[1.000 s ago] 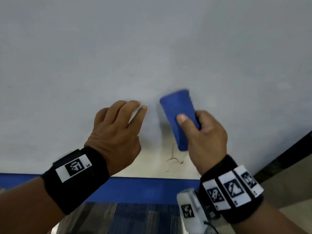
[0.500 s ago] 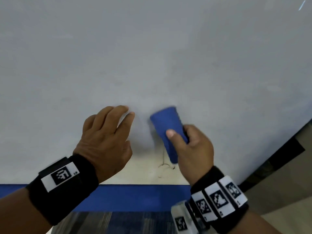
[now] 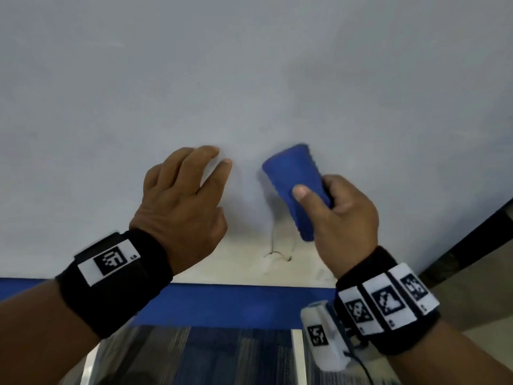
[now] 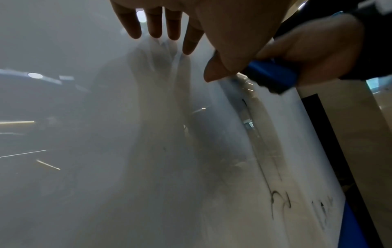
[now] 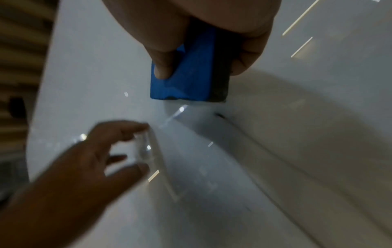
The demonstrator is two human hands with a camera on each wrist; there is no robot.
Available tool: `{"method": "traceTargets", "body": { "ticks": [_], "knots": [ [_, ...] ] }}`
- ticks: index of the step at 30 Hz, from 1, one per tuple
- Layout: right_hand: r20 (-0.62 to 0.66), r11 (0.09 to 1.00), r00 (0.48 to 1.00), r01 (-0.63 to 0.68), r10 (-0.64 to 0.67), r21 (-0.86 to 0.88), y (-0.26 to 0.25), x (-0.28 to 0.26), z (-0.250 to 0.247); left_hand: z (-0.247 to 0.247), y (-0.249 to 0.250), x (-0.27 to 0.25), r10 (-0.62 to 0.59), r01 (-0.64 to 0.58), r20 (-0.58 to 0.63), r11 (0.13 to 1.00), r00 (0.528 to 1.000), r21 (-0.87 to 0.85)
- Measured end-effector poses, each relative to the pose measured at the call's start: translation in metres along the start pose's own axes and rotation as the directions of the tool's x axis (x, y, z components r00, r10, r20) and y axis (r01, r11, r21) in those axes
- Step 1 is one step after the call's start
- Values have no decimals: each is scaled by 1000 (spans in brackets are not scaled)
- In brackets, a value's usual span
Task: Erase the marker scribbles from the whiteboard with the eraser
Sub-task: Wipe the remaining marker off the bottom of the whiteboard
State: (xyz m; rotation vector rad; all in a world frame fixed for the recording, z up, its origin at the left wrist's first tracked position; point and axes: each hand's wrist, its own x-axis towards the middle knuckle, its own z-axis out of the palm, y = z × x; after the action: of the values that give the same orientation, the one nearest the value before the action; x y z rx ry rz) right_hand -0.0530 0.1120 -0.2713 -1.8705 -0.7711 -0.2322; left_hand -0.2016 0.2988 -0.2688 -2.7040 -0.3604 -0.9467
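The whiteboard (image 3: 249, 79) fills the head view. My right hand (image 3: 316, 191) grips a blue eraser (image 3: 291, 184), thumb on its back, with its dark felt face against the board. Thin black scribbles (image 3: 277, 252) lie just below the eraser's lower end, near the board's bottom edge. My left hand (image 3: 194, 184) rests beside the eraser on the left, fingertips touching the board. The left wrist view shows the eraser (image 4: 271, 75) and the scribbles (image 4: 280, 199). In the right wrist view the eraser (image 5: 191, 73) sits above a dark mark (image 5: 219, 115).
A blue frame strip (image 3: 222, 304) runs along the board's bottom edge, with striped carpet (image 3: 194, 357) below it. A dark band (image 3: 472, 237) borders the board at the lower right. Grey smears (image 4: 263, 134) streak the board near the scribbles.
The eraser slid down close to the scribbles half a second ago and has moved back up a little. The left hand has stayed on the board.
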Motion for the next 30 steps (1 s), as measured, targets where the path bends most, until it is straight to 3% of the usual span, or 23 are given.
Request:
{"method": "traceTargets", "body": {
  "ticks": [2, 3, 7, 9, 12, 16, 19, 23, 26, 30],
  "knots": [
    [-87, 995, 996, 35, -27, 92, -7, 10, -2, 1, 3, 1, -7, 7, 0, 1000, 1000, -17],
    [-68, 994, 998, 12, -5, 105, -1, 6, 0, 1, 3, 1, -10, 10, 0, 1000, 1000, -27],
    [180, 982, 969, -149, 168, -114, 62, -41, 10, 3, 5, -1, -12, 12, -7, 999, 1000, -31],
    [215, 973, 955, -173, 203, -150, 74, -48, 8, 4, 6, -2, -10, 10, -2, 1000, 1000, -27],
    [108, 986, 990, -78, 94, -148, 50, -25, -2, 8, 9, -5, 5, -5, 22, 999, 1000, -35],
    [-45, 994, 999, -11, 16, 113, 26, 1, -6, 19, 17, -10, 53, -52, 22, 997, 998, -51],
    [96, 997, 992, -83, 82, 4, 63, -27, 7, 27, 20, -13, 70, -70, 7, 997, 998, -42],
    [286, 970, 932, -183, 223, -159, 119, -65, 18, 37, 20, -21, 105, -105, 3, 994, 995, -16],
    [189, 978, 967, -142, 170, -156, 101, -52, 9, 41, 20, -27, 102, -102, 16, 995, 995, 12],
    [-1, 998, 999, -44, 44, 37, 72, -29, 0, 47, 25, -28, 75, -74, -11, 997, 997, 17]
  ]
}}
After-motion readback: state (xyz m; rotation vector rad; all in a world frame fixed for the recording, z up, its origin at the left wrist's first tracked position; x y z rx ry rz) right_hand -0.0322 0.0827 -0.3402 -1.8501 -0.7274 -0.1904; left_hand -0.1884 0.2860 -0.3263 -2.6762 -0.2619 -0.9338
